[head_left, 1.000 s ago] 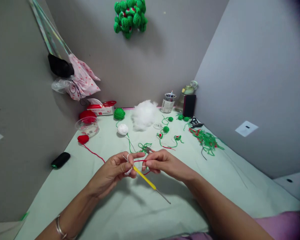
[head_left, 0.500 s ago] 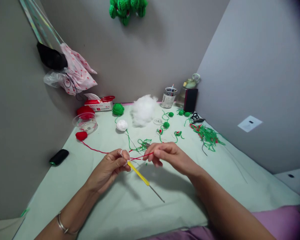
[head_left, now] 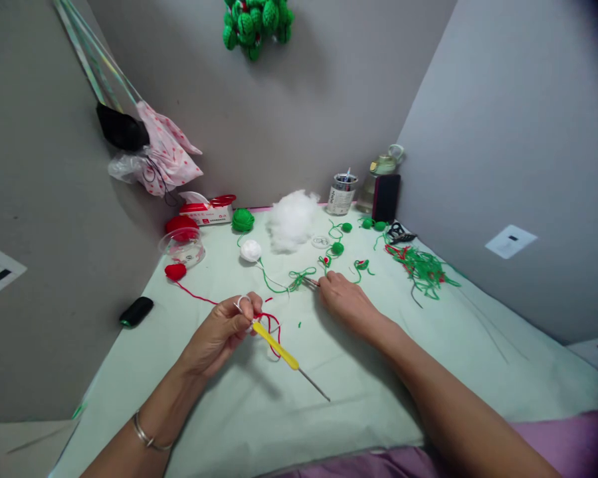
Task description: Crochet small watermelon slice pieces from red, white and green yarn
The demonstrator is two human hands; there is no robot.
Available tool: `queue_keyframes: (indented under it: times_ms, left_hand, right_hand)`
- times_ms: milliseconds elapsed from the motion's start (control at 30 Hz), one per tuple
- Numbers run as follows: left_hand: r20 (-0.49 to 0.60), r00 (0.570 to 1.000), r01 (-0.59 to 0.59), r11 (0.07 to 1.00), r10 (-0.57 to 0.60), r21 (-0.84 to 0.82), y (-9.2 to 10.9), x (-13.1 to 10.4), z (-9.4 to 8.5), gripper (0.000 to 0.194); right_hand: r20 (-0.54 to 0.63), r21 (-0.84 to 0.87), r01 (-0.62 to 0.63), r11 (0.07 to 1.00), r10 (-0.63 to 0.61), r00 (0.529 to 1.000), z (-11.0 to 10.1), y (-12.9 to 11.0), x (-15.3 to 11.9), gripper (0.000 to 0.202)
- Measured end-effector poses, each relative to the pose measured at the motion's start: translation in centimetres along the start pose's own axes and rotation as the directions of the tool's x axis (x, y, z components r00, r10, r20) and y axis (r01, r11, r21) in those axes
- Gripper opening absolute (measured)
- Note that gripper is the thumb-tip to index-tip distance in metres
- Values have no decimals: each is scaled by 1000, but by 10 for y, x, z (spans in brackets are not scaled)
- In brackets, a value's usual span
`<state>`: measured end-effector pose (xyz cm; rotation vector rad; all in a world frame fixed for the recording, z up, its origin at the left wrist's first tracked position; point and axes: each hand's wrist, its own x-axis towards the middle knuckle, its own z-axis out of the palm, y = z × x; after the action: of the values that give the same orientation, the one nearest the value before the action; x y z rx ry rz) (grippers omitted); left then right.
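My left hand [head_left: 229,325] is closed in a pinch around a yellow-handled crochet hook [head_left: 276,346]. White yarn loops over the hook's upper end, and red yarn [head_left: 272,318] hangs slack beside the fingers. That strand leads back to a small red yarn ball [head_left: 175,272]. My right hand [head_left: 346,302] lies low on the table, its fingers closed on a slim dark metal tool [head_left: 311,282] whose kind is mostly hidden. The tool's end touches a tangle of green yarn [head_left: 299,277].
Behind stand white stuffing [head_left: 293,222], a white yarn ball [head_left: 250,250], a green yarn ball [head_left: 242,220], a plastic tub [head_left: 187,252], a pen can [head_left: 341,196] and a phone [head_left: 386,198]. Yarn scraps [head_left: 423,271] lie right; a black case [head_left: 136,311] left.
My right hand has let go of the red yarn and moved forward and right to the metal tool. The red yarn now hangs in loops. My left hand still holds the crochet hook.
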<state>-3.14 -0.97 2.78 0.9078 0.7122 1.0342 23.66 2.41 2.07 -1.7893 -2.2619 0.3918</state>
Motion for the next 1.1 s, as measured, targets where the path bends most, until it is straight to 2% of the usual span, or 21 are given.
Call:
queue_keyframes:
  times_ms: [100,200,267,333,367,400,433,467,533,567,600,633,700,767,967,1100]
  left_hand:
    - [4,1000,-25,999,25,25,2,0,-2,35]
    - [12,999,-51,998,51,45,4,0,-3,32]
    - [14,998,-67,996,66,57,4,0,-2,32]
    - [13,997,-79,994,78,69,5,-1,-2,32]
    - [13,997,-83,994,82,75,5,-1,-2,32]
    - [13,996,-86,993,85,80,6,-1,-2,31]
    - [13,996,-89,992,89,84,6,-1,-3,30]
    - [12,996,-91,992,91,87,6,0,-3,29]
    - [9,996,-94,991,93,94,7,0,-4,28]
    - [8,996,-94,991,93,98,7,0,-4,27]
    - [7,996,-92,990,92,104,6,0,-4,26]
    - [8,996,-91,990,90,111,6,1,-3,25]
    - [16,996,-84,988,82,127,3,1,1,24]
    - [33,997,-74,987,70,141,0,1,7,23]
    - [83,996,-50,987,37,155,-10,2,16,20]
    - [104,994,-30,988,14,155,-13,3,15,20]
  right_hand:
    - [-16,133,11,991,-9,1000,-11,-1,-3,33]
    - [70,379,105,920,-141,987,-24,-9,-12,37]
    - [212,705,51,707,-279,937,-27,-15,-19,38]
    - [323,844,-75,531,-391,862,-27,-19,-23,43]
    - [362,853,-118,508,-416,834,-26,-20,-24,44]
    - [382,843,-126,524,-416,825,-25,-20,-25,44]
    - [375,815,-104,570,-381,845,-24,-20,-24,43]
    - [332,769,-65,636,-311,891,-24,-20,-23,40]
    - [162,658,-1,753,-140,977,-24,-20,-22,34]
    - [91,641,10,768,-88,992,-25,-21,-22,34]
    - [60,670,8,742,-66,996,-25,-22,-22,34]
    - [77,732,-4,682,-77,994,-25,-25,-24,35]
    - [146,864,-53,501,-147,978,-23,-34,-27,36]
    - [169,906,-85,415,-168,971,-18,-45,-30,37]
    - [138,950,-73,303,-201,970,-5,-66,-34,39]
    - [117,936,-46,349,-183,976,-5,-65,-35,38]
